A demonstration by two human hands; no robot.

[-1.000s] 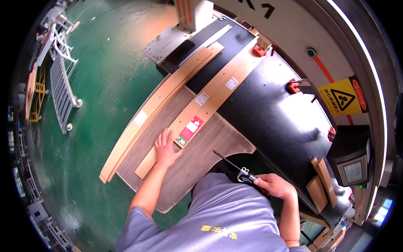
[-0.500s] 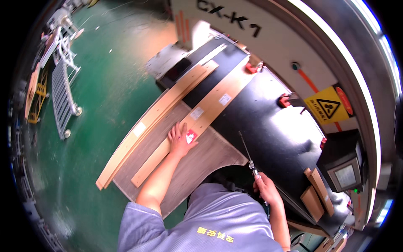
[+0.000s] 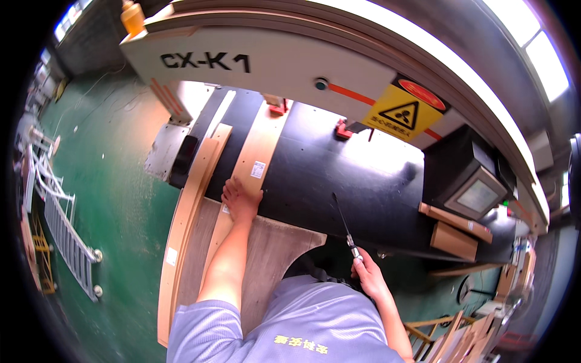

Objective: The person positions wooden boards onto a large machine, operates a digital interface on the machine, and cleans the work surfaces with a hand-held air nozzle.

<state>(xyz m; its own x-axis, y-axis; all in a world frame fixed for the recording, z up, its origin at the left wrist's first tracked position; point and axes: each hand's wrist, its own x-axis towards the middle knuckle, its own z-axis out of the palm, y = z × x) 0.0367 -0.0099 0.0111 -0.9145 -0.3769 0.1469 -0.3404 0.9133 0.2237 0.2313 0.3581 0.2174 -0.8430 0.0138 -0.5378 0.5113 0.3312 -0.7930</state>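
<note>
My left hand (image 3: 242, 201) lies across a long light-wood board (image 3: 261, 142), fingers at its left edge and thumb at its right. White labels are stuck on this board, and its far end reaches a red block (image 3: 278, 110) under the machine beam. Held in my right hand (image 3: 370, 277) is an air blow gun (image 3: 353, 246), its long thin nozzle slanting up to the left over the black table (image 3: 315, 175). My fingers hide most of its handle. Left of the board, more wooden strips (image 3: 192, 187) rest on a grey-brown support panel (image 3: 284, 242).
A white machine beam (image 3: 272, 63) with a yellow warning sign (image 3: 407, 113) spans the far side. A second red block (image 3: 343, 129) sits beneath it. A dark monitor box (image 3: 463, 172) and short wood pieces (image 3: 454, 241) stand at right. A wheeled metal rack (image 3: 66, 236) is on the left floor.
My view has swung right, so the scene sits further left. My left hand is further along the board, drawn in around it, and the red label no longer shows. The air blow gun stays in my right hand.
</note>
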